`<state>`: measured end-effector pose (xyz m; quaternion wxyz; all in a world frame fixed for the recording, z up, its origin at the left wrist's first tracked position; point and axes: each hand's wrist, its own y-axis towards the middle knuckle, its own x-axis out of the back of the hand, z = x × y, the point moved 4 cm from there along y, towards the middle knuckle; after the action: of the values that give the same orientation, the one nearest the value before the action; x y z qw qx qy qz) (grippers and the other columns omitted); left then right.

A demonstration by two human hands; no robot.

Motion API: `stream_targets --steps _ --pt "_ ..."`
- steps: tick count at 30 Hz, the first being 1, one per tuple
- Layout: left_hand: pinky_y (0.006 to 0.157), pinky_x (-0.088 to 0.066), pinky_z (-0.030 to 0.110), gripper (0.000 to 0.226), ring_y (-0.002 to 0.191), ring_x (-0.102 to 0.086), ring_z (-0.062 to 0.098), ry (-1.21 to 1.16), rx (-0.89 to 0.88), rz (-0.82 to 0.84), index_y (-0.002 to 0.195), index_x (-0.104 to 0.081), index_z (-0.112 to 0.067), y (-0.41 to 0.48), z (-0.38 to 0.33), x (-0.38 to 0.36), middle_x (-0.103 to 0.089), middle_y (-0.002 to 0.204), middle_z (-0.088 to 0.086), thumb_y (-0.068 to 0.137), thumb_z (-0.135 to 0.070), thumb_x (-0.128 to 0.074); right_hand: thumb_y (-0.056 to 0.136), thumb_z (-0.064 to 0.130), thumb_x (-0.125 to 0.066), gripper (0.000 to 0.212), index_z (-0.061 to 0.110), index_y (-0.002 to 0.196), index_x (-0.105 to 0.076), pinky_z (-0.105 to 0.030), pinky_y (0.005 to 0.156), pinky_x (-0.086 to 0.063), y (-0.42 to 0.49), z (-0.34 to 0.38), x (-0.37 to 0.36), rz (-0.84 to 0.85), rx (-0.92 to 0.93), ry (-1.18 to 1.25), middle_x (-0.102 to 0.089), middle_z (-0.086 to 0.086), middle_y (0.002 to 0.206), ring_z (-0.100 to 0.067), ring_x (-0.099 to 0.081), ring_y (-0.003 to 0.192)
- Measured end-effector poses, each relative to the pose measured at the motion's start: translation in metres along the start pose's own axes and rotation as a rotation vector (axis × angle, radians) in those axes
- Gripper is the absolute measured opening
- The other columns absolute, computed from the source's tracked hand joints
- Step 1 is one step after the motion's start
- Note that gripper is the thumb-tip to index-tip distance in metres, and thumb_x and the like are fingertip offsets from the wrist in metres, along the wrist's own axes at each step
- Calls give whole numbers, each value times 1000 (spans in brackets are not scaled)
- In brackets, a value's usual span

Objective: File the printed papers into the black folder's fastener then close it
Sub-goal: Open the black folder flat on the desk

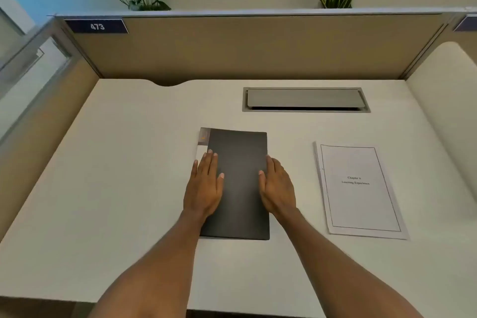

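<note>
Black folder (238, 183) shut, fastener hidden

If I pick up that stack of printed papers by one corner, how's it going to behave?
The printed papers will probably flop and droop, since they look like thin sheets. The sheet edges show slightly offset along the left side, so they may be loose and could fan apart or slip. They lie flat on the smooth desk, so they would likely slide easily when pushed.

bare desk (124, 188) left of folder (240, 183), papers (358, 188) on its right
</note>
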<state>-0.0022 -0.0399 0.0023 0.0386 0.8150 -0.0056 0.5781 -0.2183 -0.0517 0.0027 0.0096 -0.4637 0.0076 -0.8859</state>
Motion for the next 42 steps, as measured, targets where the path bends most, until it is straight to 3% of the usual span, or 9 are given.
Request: stream_targets --steps 7,12,17,21,23,28,34,39,42 --pt "132 -9 39 63 161 -14 16 65 -44 56 164 -21 -13 -24 17 -18 -19 173 3 107 -39 -26 108 43 -31 62 15 162 -22 -35 125 -26 -18 -7 -28 73 -71 -35 -31 -5 167 -24 -34 152" --pt "131 -13 43 63 160 -18 18 61 -127 92 162 -28 -11 -39 17 -24 -25 171 5 107 -41 -29 108 36 -31 60 12 162 -21 -37 130 -18 -27 -3 -42 97 -25 -98 -23 -6 170 -22 -23 157" --pt "130 -14 51 80 160 -18 19 107 -263 180 161 -33 -16 -64 21 -30 -29 169 2 100 -68 -31 108 36 -33 59 11 162 -24 -41 128 -23 -35 -2 -49 103 -33 -97 -25 -8 170 -24 -26 156" --pt "126 -6 63 93 160 -17 19 215 -341 265 160 -34 -25 -81 32 -33 -26 171 -2 89 -84 -35 108 37 -34 60 10 161 -24 -39 128 -23 -38 -4 -49 104 -53 -91 -26 -8 169 -24 -27 156" --pt "125 -7 63 89 160 -18 20 224 -358 271 159 -35 -29 -87 35 -32 -26 171 -3 88 -82 -39 108 38 -33 61 10 162 -23 -38 129 -22 -39 -6 -49 106 -59 -86 -25 -8 169 -23 -26 156" --pt "120 -32 52 71 152 -39 23 231 -408 219 149 -54 -24 -94 34 -30 -46 161 1 94 -68 -47 108 42 -30 61 14 162 -23 -36 128 -22 -42 -12 -51 132 -51 -75 -24 -5 170 -22 -25 157" --pt "98 -59 50 49 125 -67 31 211 -537 -43 118 -76 -6 -104 25 -23 -72 132 11 99 -48 -60 109 39 -31 55 15 159 -33 -33 127 -23 -40 -13 -28 16 -116 184 -31 -1 167 -16 -28 155" --pt "89 -64 49 32 122 -69 35 157 -589 -113 110 -74 -3 -112 26 -15 -71 131 17 95 -31 -71 111 36 -29 46 16 146 -52 -39 120 -39 -30 -24 -2 -172 -393 618 -56 -3 148 -21 -52 138" --pt "89 -64 46 33 124 -68 34 35 -552 -125 107 -73 -2 -116 31 -7 -69 135 17 103 -30 -57 109 28 -42 40 14 144 -54 -35 114 -43 -31 -19 -2 -158 -334 424 -58 -6 146 -24 -56 134"
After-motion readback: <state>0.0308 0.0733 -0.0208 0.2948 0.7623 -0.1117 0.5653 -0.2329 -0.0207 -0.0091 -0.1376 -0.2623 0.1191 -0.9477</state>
